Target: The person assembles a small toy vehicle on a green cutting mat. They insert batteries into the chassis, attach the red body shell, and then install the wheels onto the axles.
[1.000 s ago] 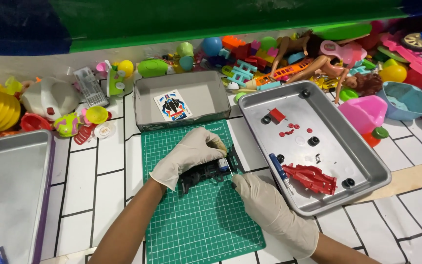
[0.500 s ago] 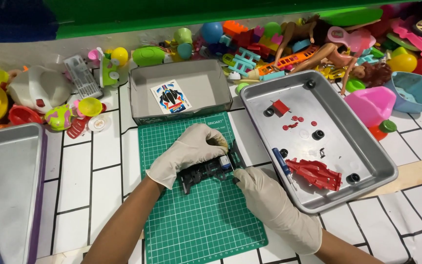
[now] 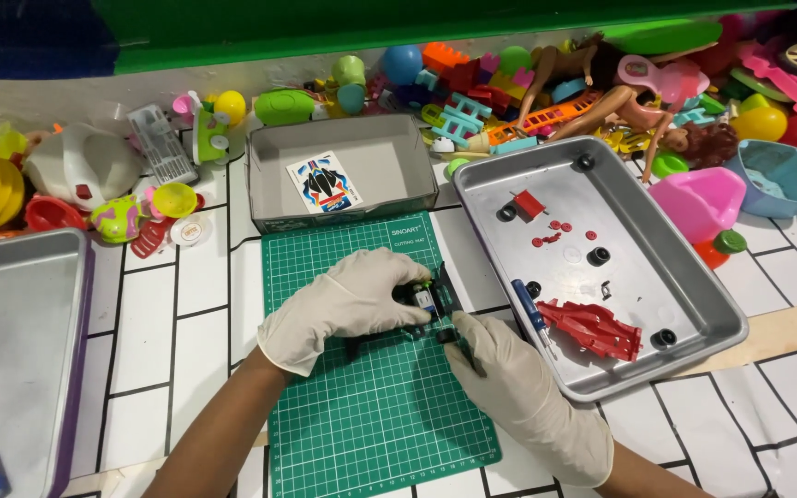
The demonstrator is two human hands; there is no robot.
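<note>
Both hands wear pale gloves over a green cutting mat (image 3: 371, 406). My left hand (image 3: 348, 300) covers and grips a black toy car chassis (image 3: 422, 300) lying on the mat. My right hand (image 3: 518, 392) reaches up from below with its fingertips on the chassis's right end, at a small black wheel. To the right, a metal tray (image 3: 694, 300) holds a red toy car body (image 3: 592, 329), a blue-handled screwdriver (image 3: 532, 315), loose black wheels and small red parts.
A grey cardboard box (image 3: 389, 152) with a sticker sheet (image 3: 325, 182) sits behind the mat. Another metal tray (image 3: 11, 360) lies at the left. A heap of colourful plastic toys and dolls (image 3: 601, 92) lines the back wall.
Both hands have stayed on the chassis. The view has shifted slightly, and my right fingers have closed in on the chassis's right end.
</note>
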